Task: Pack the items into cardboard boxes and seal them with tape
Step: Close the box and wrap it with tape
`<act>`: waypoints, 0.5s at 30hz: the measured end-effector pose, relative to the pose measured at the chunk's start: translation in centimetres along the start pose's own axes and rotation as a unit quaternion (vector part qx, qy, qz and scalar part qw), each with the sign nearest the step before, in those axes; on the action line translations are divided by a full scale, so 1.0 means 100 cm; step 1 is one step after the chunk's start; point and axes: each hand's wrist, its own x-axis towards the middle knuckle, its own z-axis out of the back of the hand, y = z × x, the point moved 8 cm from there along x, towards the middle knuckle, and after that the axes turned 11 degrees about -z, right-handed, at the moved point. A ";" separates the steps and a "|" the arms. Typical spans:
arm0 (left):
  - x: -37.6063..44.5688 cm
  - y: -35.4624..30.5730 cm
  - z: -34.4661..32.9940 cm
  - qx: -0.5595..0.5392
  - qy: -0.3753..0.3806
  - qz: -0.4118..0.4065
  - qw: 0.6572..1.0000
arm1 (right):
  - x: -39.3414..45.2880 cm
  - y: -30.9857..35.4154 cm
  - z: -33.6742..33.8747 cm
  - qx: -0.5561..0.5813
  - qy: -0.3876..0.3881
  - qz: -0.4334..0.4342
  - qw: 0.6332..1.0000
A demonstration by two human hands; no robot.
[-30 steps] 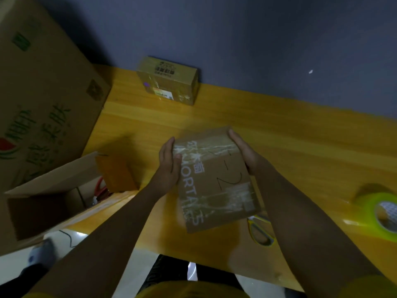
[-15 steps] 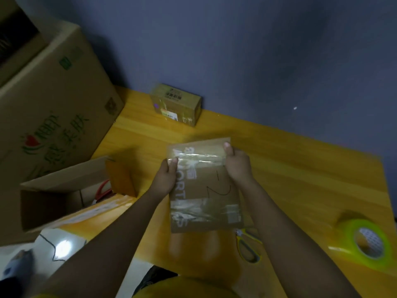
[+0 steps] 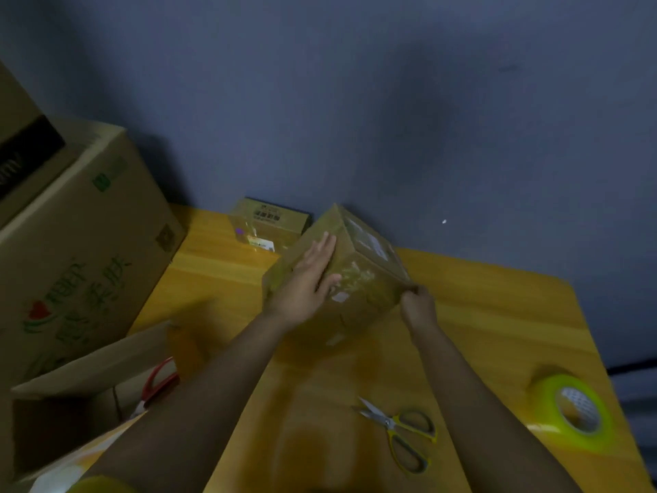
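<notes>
A taped cardboard box point(image 3: 359, 279) is tilted on a corner above the middle of the wooden table point(image 3: 480, 322). My left hand point(image 3: 309, 279) lies flat, fingers spread, on its near left face. My right hand point(image 3: 417, 307) pinches its lower right edge. A second, smaller sealed box point(image 3: 266, 225) stands at the back of the table against the wall. A roll of tape point(image 3: 572, 410) with a yellow-green rim lies near the table's right edge. Scissors point(image 3: 401, 428) with yellow-green handles lie near the front edge.
A large printed carton point(image 3: 71, 250) stands to the left of the table. In front of it is an open carton point(image 3: 81, 378) holding red-handled scissors point(image 3: 156, 386). The blue-grey wall point(image 3: 355, 101) closes off the back.
The box has been lifted away from me and turned from lying flat to standing on a corner. My left hand has shifted from its side edge onto a broad face.
</notes>
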 end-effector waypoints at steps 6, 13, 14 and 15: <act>0.014 -0.021 -0.042 -0.125 0.123 0.022 0.984 | -0.033 0.049 -0.006 0.062 0.133 0.144 0.979; -0.014 0.083 -0.002 0.071 0.061 0.317 0.944 | -0.013 0.001 0.007 0.138 0.097 0.067 0.983; -0.023 0.094 -0.012 0.013 0.101 0.370 0.923 | -0.013 -0.009 0.007 0.159 0.090 0.048 0.982; -0.026 0.100 -0.025 -0.066 0.121 0.387 0.912 | -0.014 -0.018 0.006 0.175 0.087 0.040 0.980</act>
